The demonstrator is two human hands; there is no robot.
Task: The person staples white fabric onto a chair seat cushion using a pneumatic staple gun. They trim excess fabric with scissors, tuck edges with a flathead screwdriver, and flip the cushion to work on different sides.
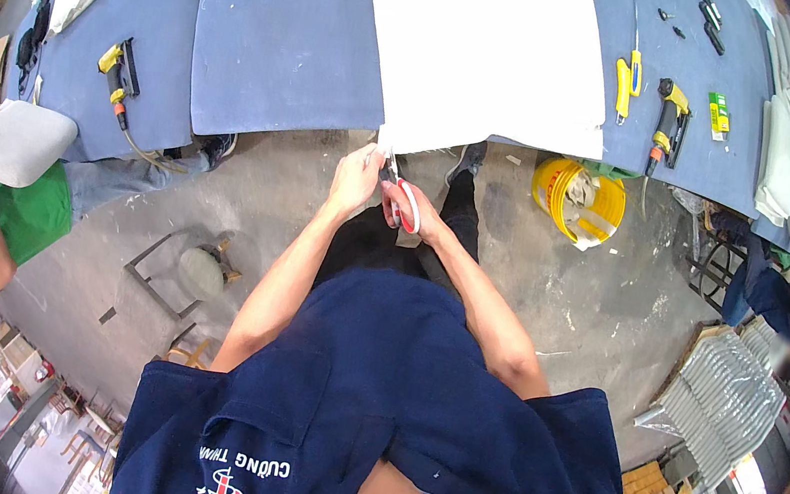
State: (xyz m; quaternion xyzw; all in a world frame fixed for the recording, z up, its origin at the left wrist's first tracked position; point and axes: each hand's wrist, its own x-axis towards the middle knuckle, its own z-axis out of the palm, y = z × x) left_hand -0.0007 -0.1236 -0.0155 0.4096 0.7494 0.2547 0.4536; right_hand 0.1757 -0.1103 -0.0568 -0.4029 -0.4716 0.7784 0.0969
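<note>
A large white padded panel, seemingly a fabric-covered seat cushion, lies on the blue-topped table and sticks out past its near edge. At its near left corner, my left hand is closed, pinching the edge of the white fabric. My right hand grips a pair of scissors with red and white handles. Their blades point up toward that same corner, close beside my left fingers. The fabric hides the blade tips, so I cannot tell whether they are in the cloth.
On the blue table lie a yellow-black staple gun, another staple gun, a yellow cutter, a screwdriver and a small green-yellow box. A yellow bucket stands below. A person in green works at left.
</note>
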